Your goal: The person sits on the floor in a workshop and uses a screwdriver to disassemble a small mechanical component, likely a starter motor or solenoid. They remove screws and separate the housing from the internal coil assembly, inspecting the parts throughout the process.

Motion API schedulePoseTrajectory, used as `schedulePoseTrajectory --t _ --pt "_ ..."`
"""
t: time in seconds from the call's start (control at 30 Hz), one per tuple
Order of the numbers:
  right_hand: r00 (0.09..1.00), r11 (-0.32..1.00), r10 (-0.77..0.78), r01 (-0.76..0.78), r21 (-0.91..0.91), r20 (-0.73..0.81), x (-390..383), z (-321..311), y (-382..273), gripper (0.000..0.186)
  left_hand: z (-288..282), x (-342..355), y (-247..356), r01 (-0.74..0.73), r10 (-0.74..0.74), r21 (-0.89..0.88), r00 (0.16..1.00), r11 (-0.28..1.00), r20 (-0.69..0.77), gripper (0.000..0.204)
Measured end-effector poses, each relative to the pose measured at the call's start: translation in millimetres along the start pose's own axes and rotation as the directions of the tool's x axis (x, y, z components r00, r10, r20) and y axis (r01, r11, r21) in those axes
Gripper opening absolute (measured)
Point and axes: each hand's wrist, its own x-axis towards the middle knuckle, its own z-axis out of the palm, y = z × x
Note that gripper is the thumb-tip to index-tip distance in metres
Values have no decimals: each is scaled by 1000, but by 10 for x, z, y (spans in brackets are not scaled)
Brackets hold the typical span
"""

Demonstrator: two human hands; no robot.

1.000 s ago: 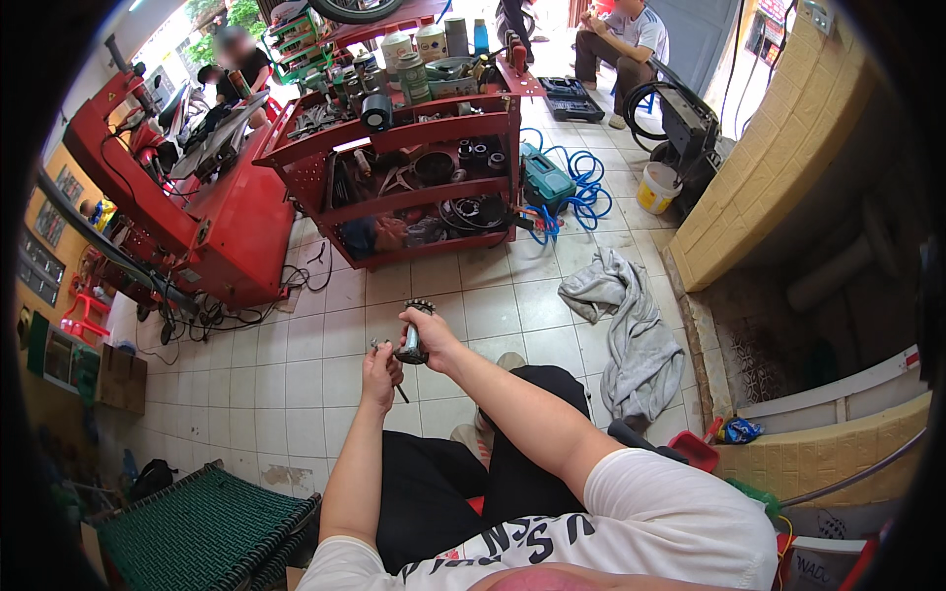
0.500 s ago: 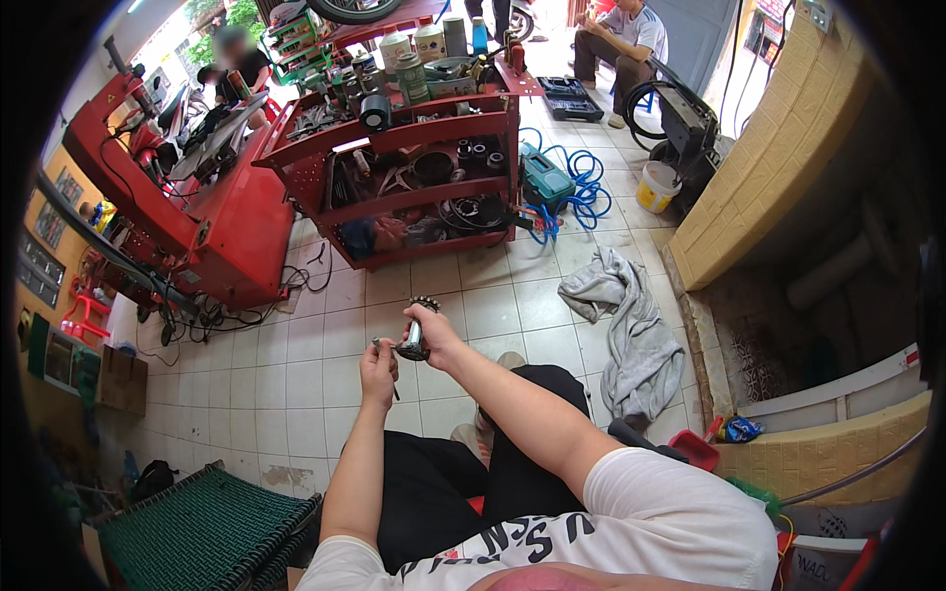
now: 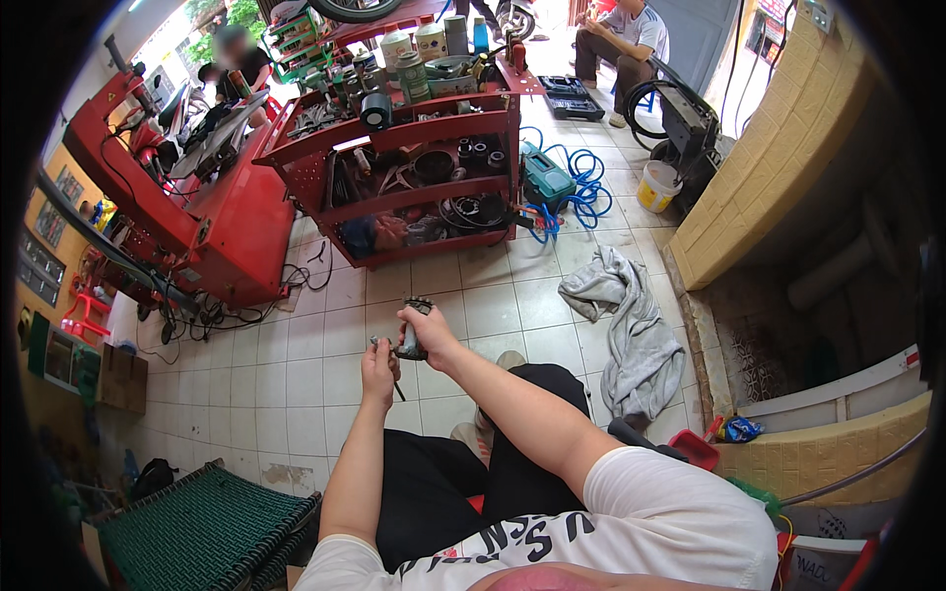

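Observation:
My right hand (image 3: 431, 333) is closed round a toothed metal part (image 3: 412, 349), in front of me over the tiled floor. Its toothed rim (image 3: 418, 303) shows beyond my fingers, and its dark, wider end is toward me. Close by on the left, my left hand (image 3: 378, 374) pinches a thin dark rod (image 3: 400, 392), whose lower end pokes out below the fingers. The upper tip of the rod meets or nearly meets the part's near end; the fingers hide the exact contact.
Ahead stands a red tool trolley (image 3: 394, 207) loaded with bottles and parts. A grey cloth (image 3: 631, 335) lies on the floor to the right, below a teal case (image 3: 545, 179) and blue hose. At lower left is a green woven seat (image 3: 202, 522). Other people sit farther back.
The toothed metal part has turned in my right hand, so its shiny barrel shows less. More of the rod's lower end sticks out below my left hand, which stays nearly in place.

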Motion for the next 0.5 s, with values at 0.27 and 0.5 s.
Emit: schedulePoseTrajectory --t 0.27,0.5 --pt "779 583 -509 624 -520 366 -107 46 -24 52 -31 5 33 149 -151 46 988 988 41 33" --pt "788 592 -554 601 -537 271 -46 32 64 51 22 -8 76 231 -229 -36 973 972 34 30"
